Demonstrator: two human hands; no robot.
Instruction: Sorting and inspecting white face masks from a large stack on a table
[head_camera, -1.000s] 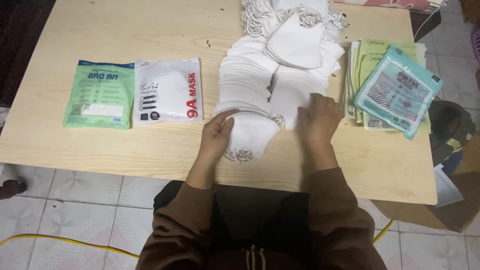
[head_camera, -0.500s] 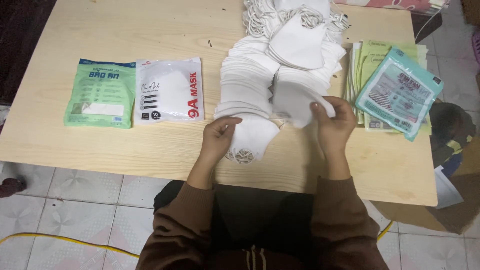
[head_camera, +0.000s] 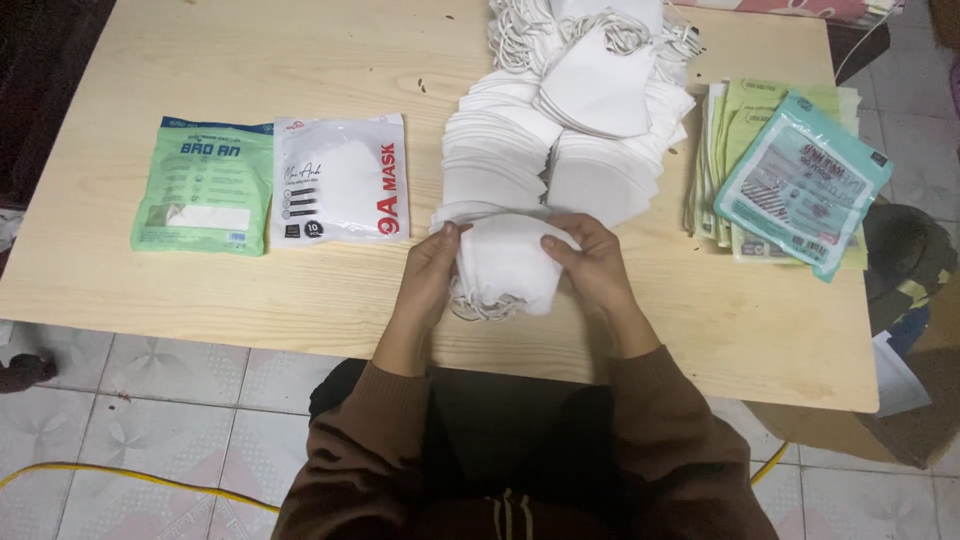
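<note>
Both my hands grip a small stack of folded white face masks (head_camera: 507, 262) at the near edge of the wooden table (head_camera: 250, 290). My left hand (head_camera: 432, 275) clasps the stack's left side, my right hand (head_camera: 590, 262) its right side. Ear loops hang out below the stack. Just beyond lie long fanned rows of more white masks (head_camera: 545, 150), with a loose pile of masks (head_camera: 600, 80) on top at the far side.
A green mask packet (head_camera: 205, 187) and a white mask packet (head_camera: 340, 178) lie flat at the left. A pile of green and teal packets (head_camera: 790, 180) sits at the right. A yellow cable (head_camera: 130, 475) runs over the tiled floor.
My right hand picked masks off the right-hand row and brought them left onto the stack under my left hand. Both hands now close on that stack together.
</note>
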